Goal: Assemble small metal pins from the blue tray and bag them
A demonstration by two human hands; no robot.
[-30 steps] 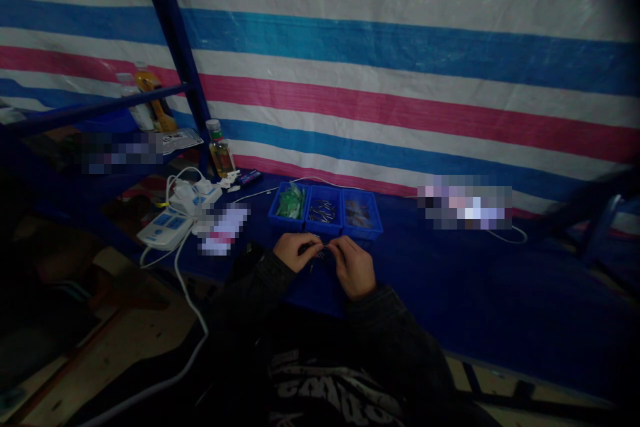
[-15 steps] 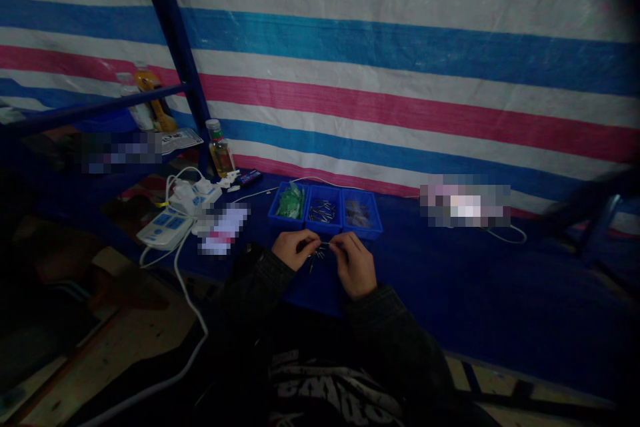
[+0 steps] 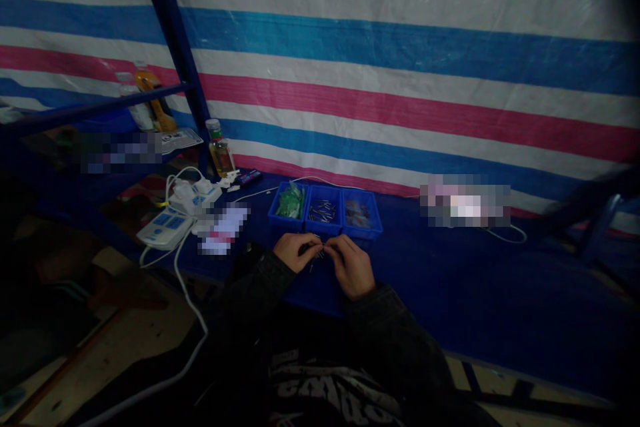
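My left hand [image 3: 295, 252] and my right hand [image 3: 355, 268] meet over the front of the blue table, thumbs and forefingers pinched together. Between the fingertips is a small thin metal piece, mostly hidden, whose kind is too small to tell. Several slim dark metal pieces [image 3: 312, 267] lie just below the fingers. Beyond the hands, three blue bins stand side by side. The left bin [image 3: 286, 223] holds green plastic bits [image 3: 291, 200]. In the middle bin [image 3: 325, 227] are slim metal pieces [image 3: 323, 211], and the right bin [image 3: 365, 233] has brownish small pieces [image 3: 357, 212].
To the left lie a white power strip [image 3: 165, 230] with cords and a phone-like blurred item [image 3: 224, 229]. A bottle [image 3: 220, 149] stands by the blue frame post [image 3: 186, 57]. A blurred bright item [image 3: 465, 203] sits at the right. Striped sheeting [image 3: 400, 80] hangs behind.
My hands have drawn closer together, so the fingertips now nearly touch. The thin metal piece that showed between them is now largely covered. The bins have not moved.
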